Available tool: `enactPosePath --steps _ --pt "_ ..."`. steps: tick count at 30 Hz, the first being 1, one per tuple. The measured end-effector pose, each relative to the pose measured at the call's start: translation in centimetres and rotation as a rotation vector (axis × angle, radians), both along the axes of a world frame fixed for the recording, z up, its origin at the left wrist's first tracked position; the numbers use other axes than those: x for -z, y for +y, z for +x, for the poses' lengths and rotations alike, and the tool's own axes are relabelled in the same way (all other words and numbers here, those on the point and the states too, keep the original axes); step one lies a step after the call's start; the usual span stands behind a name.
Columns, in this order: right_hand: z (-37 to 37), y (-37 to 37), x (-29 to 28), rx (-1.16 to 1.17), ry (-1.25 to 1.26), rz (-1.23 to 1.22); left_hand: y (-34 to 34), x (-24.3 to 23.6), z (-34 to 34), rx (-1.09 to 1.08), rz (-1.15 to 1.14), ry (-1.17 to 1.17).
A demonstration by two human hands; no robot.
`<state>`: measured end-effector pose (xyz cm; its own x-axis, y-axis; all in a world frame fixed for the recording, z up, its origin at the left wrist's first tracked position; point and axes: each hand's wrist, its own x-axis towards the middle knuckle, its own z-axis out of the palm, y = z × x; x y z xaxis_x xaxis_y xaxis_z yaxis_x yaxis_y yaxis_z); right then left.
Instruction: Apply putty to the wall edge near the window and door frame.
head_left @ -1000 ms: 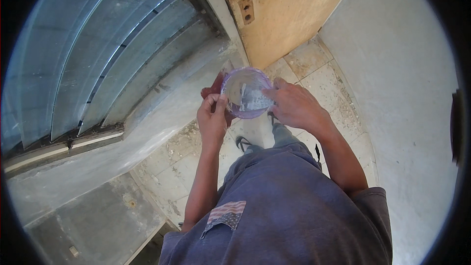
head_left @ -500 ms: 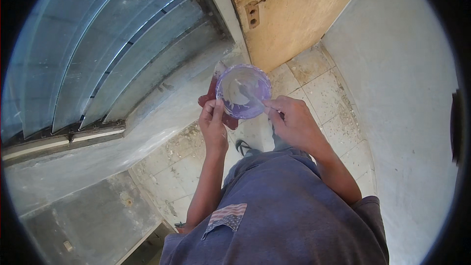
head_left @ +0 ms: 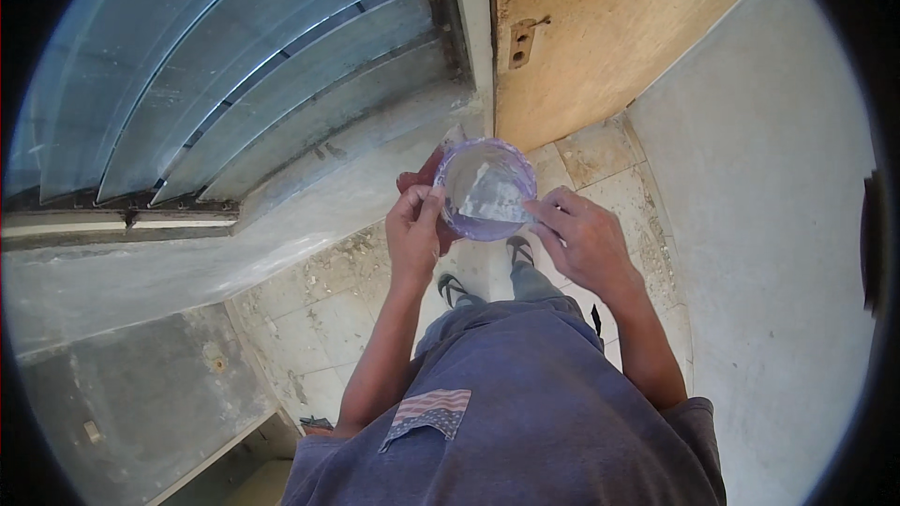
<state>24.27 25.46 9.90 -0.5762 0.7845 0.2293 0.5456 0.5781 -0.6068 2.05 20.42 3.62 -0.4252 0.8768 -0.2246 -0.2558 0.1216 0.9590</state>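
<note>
Wall (head_left: 769, 197), pale grey and smooth like plaster, fills the right side of the frame and bends with the lens. Long, curved-looking slats of bluish, smeared glass make up the window (head_left: 253, 84) at upper left, set in a dark, grimy frame. A dull blue-purple cloth shirt (head_left: 525, 403), softly creased, covers the lower middle. At the upper middle stands a tan door (head_left: 600, 28), its flat face mottled and worn. Cream square tiles, stained and gritty with crumbs, form the floor (head_left: 328, 328). At lower left, a grey tabletop (head_left: 141, 384) shows a rough, blotched surface.

Both hands meet above the centre of the frame. The left hand (head_left: 412, 230) pinches the tub's rim between thumb and fingers; the right hand (head_left: 586, 239) has thumb and fingers drawn together at the tub's right edge, gripping a scraper. The round plastic tub (head_left: 480, 229) is just above the centre, purple, its rim and inside smeared with whitish paste. A reddish-brown tool (head_left: 422, 175) sticks out behind it on the left, partly hidden. On the shirt is a striped and starred patch (head_left: 429, 412). The scraper (head_left: 497, 201) lies within the tub's mouth, its flat, wedge-shaped blade coated with pale paste; its handle is hidden by the fingers.
</note>
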Motion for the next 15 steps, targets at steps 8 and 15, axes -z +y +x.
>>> enactPosePath --steps 8,15 --pt "0.5 2.6 -2.2 -0.175 -0.172 0.051 0.3 -0.4 -0.7 0.024 -0.066 0.278" --pt "0.5 2.1 -0.4 -0.094 0.170 -0.291 -0.9 2.5 -2.5 -0.069 -0.097 0.217"
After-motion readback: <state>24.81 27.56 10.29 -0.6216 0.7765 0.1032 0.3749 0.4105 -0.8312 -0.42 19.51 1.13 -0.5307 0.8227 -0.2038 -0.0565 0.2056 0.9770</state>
